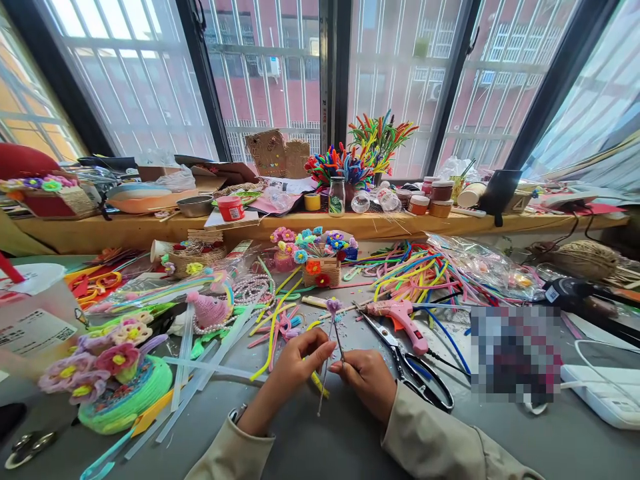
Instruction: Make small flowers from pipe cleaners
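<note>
A small purple pipe-cleaner flower stands upright between my hands, with two thin dark stems below it. One stem slants down past my left fingertips to a pale tip low in the view. My left hand is closed, thumb and index finger pinching near that stem. The other stem runs down to my right hand, which is closed with its thumb pressed on the stem's end. Behind my left fingers lies part of a yellow pipe cleaner. Black-handled scissors and a pink glue gun lie just beyond my right hand.
Loose pipe cleaners pile up at the back. Clear glue sticks and a green base with crocheted flowers lie left, near a drink cup. On the right sits a white power strip. Jars line the sill.
</note>
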A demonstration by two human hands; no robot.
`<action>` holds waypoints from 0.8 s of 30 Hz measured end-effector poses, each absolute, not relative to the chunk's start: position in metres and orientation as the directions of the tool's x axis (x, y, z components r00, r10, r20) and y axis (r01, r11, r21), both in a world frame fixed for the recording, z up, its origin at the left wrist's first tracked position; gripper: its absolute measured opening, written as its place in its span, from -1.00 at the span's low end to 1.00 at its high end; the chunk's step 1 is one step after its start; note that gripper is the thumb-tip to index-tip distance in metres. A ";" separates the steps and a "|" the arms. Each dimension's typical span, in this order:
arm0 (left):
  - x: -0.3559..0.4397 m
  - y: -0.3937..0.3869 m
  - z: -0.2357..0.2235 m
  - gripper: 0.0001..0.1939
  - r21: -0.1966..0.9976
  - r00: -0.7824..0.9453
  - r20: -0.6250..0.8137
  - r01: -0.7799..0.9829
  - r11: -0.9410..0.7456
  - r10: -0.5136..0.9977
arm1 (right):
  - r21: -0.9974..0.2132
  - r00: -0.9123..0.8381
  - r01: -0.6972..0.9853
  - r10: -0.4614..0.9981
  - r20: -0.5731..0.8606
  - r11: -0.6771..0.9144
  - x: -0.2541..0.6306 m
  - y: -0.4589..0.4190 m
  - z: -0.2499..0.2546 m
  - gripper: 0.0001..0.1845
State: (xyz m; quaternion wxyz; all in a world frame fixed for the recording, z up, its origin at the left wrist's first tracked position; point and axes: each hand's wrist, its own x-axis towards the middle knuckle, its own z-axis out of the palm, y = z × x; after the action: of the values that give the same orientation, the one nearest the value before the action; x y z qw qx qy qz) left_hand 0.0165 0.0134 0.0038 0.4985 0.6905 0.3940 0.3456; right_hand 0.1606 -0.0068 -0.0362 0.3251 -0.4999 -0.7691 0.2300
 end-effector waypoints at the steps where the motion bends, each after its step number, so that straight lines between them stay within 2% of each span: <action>1: 0.016 0.013 0.004 -0.71 0.963 0.456 0.080 0.196 -0.187 0.887 | -0.680 -0.287 0.621 0.920 0.266 0.390 0.161 -0.007 -0.036 -0.38; 24: 0.017 0.009 0.009 -0.73 0.962 0.494 0.082 0.188 -0.198 0.866 | -0.665 -0.405 0.572 0.871 0.280 0.480 0.162 -0.009 -0.039 -0.34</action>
State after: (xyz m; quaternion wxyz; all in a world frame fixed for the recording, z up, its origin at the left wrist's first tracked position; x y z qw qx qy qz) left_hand 0.0174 0.0090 0.0089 0.5089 0.6985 0.3771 0.3331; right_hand 0.1616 -0.0093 -0.0390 0.3092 -0.4493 -0.8027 0.2413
